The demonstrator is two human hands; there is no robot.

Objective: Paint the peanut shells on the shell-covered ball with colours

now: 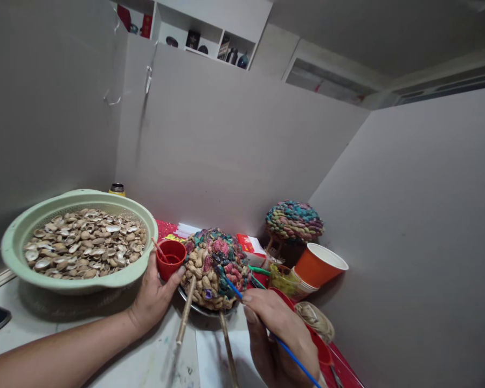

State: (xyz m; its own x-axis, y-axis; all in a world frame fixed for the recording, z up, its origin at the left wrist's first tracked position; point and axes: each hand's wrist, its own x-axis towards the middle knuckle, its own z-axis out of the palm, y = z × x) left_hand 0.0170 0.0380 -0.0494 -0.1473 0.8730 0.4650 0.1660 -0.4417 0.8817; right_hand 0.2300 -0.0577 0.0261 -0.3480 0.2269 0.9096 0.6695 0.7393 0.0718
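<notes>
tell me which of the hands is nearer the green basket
Left. The left hand is close beside the green basket; the right hand is farther right, holding the thin blue tool.

Near the back left corner of the surface (157, 358), the pale green colander (11, 248) looks like smooth, softly shiny plastic, its shells (84, 242) dry and matt. Toward the front edge, the peanut-shell form (204, 269) is rough and ridged, bare in places and coated with paint elsewhere; its sticks (185, 318) look like coarse wood. The red cup (167, 272) is smooth, glossy plastic, the brush (234, 289) has a slick blue handle, and the bowl (204, 312) is polished metal. The sheet (214, 361) is matt white paper. Toward the right edge, the twine (315, 318) is fibrous and dull. The surface itself is smooth, with paint stains; the panels (226, 151) behind its back edge are flat matt grey.
</notes>
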